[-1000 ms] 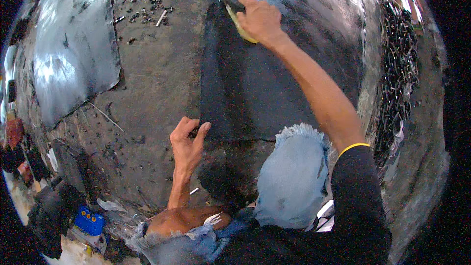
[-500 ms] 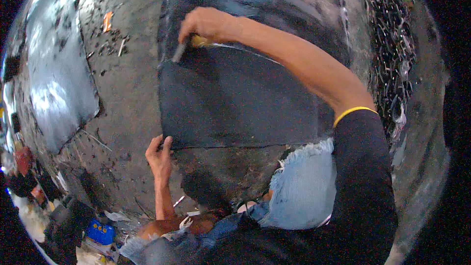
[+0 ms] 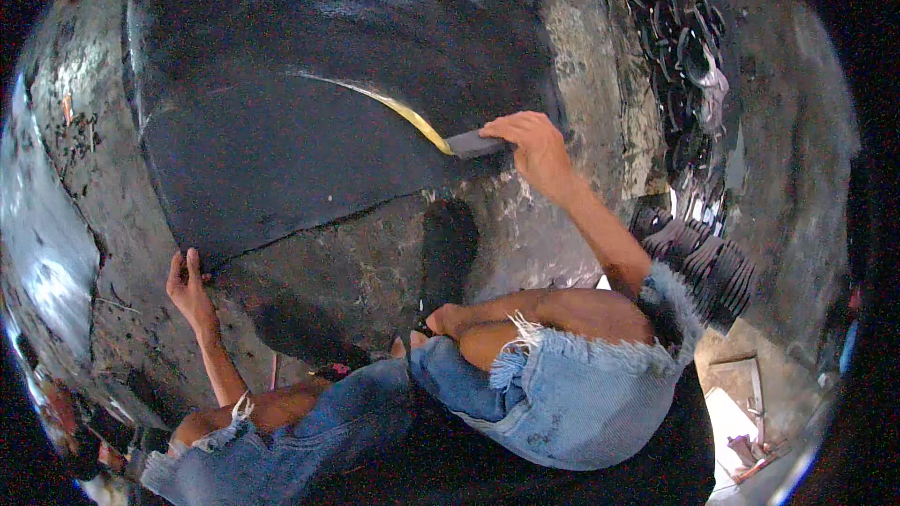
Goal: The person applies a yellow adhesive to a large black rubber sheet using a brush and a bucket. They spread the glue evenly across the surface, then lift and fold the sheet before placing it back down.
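Note:
A large black sheet (image 3: 253, 178) lies flat on the grey ground, its near part matte and its far part glossy with curved streaks. A thin yellow streak (image 3: 412, 118), seemingly liquid, arcs along the border between the two. My right hand (image 3: 539, 150) grips a flat grey spreader-like piece (image 3: 475, 143), whose left end meets the streak near the sheet's right side. At the near left corner, thumb and fingers of my left hand (image 3: 190, 295) are closed on the sheet. Exactly how the fingers sit at the corner is too small to tell.
A shiny grey sheet (image 3: 42, 225) lies at the left, with an orange scrap (image 3: 67, 110) near it. On the right are a heap of black curved strips (image 3: 680, 47) and a stack of dark flat pieces (image 3: 703, 258). My bent knees (image 3: 562, 319) are close to the sheet's near edge.
My right hand has swept the spreader from the sheet's left side to its right side, drawing the yellow streak along. My left hand stays at the corner. The view has shifted right.

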Demonstrator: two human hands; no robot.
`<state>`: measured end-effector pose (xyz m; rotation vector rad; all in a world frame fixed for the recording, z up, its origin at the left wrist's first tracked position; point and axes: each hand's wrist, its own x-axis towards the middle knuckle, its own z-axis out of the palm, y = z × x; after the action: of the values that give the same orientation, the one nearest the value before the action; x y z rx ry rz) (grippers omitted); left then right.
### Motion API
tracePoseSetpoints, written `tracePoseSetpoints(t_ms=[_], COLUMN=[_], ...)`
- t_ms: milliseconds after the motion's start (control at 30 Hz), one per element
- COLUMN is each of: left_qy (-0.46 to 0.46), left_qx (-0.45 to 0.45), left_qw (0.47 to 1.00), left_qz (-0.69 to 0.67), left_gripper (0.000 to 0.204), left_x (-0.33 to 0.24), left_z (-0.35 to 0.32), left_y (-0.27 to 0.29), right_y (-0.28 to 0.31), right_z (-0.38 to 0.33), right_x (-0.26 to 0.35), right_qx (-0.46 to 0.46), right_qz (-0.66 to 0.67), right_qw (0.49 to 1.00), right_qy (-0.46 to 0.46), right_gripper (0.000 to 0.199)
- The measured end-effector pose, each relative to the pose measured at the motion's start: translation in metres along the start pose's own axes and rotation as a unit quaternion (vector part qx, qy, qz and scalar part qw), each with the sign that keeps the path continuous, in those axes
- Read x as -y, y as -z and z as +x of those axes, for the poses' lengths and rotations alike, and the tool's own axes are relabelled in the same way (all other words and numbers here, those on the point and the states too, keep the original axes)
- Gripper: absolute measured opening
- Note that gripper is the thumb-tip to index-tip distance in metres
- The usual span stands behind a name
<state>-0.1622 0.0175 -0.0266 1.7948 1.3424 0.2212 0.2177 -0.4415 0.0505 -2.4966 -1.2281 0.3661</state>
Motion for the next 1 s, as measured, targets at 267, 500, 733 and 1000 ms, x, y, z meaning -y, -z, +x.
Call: tracePoseSetpoints(t_ms=[267, 500, 733, 1000], left_qy=[-0.007, -0.059, -0.036, -0.041], left_qx=[0.038, -0.008, -0.047, -0.037], left_qw=[0.999, 0.997, 0.996, 0.998], left_qz=[-0.014, -0.043, -0.073, -0.038], left_gripper=[0.057, 0.049, 0.047, 0.035], left_x=[0.001, 0.010, -0.006, -0.023], left_z=[0.000, -0.002, -0.006, -0.017], left_y=[-0.007, -0.012, -0.023, -0.015], right_y=[-0.010, 0.108, -0.011, -0.047], right_z=[-0.064, 0.035, 0.217, 0.281], right_x=[0.033, 0.074, 0.130, 0.142], right_qx=[-0.045, 0.005, -0.056, -0.041], right_qz=[0.017, 0.151, -0.078, 0.052], right_qw=[0.994, 0.982, 0.993, 0.977], right_qy=[-0.094, -0.116, 0.067, 0.203], right_gripper=[0.046, 0.039, 0.031, 0.026])
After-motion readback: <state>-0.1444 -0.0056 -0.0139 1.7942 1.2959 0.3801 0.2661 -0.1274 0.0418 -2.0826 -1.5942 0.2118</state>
